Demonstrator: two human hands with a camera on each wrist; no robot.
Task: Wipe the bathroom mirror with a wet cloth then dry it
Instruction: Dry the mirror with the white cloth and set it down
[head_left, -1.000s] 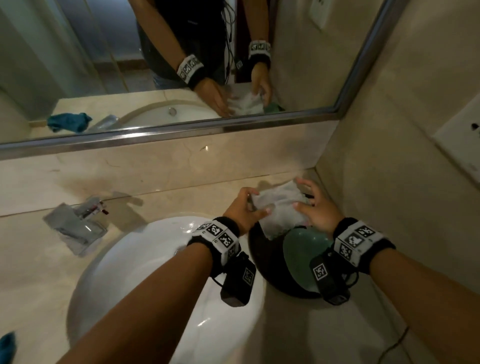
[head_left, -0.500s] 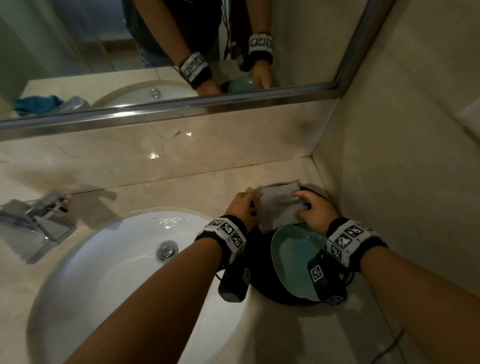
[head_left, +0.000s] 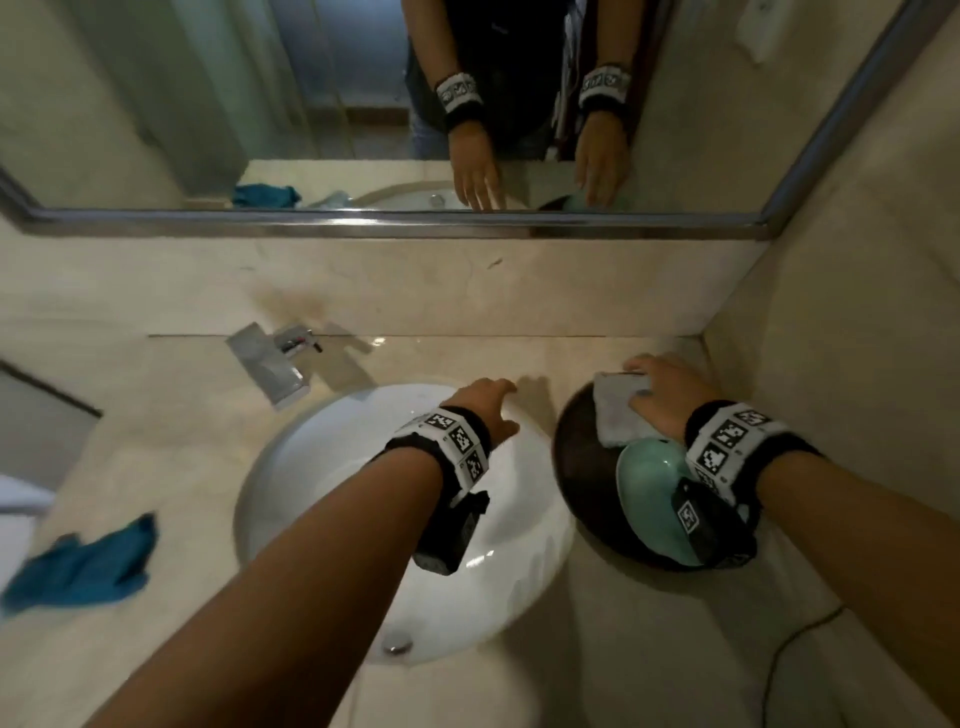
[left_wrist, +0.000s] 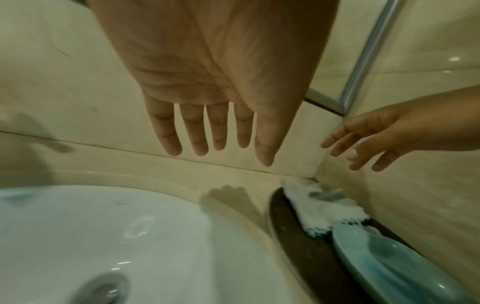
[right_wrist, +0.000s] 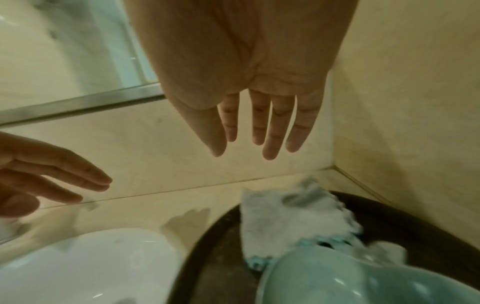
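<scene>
The mirror (head_left: 311, 104) runs along the wall above the counter, framed in metal. A white cloth (head_left: 618, 415) lies folded on a dark round tray (head_left: 576, 467) in the right corner. It also shows in the wrist views as white cloth (left_wrist: 324, 207) and white cloth (right_wrist: 285, 222). My right hand (head_left: 654, 384) hovers just above it with fingers straight, holding nothing (right_wrist: 259, 144). My left hand (head_left: 493, 400) is open over the sink's far rim, to the left of the tray, and empty (left_wrist: 218, 148).
A teal dish (head_left: 649, 493) sits on the tray in front of the cloth. The white sink (head_left: 337, 493) fills the middle, with a chrome faucet (head_left: 270, 364) behind it. A blue cloth (head_left: 78, 566) lies on the counter at the left. A side wall closes the right.
Both hands have let go of the white cloth, which now lies on the tray. My left hand has moved left over the sink rim. My right hand has lifted off the cloth.
</scene>
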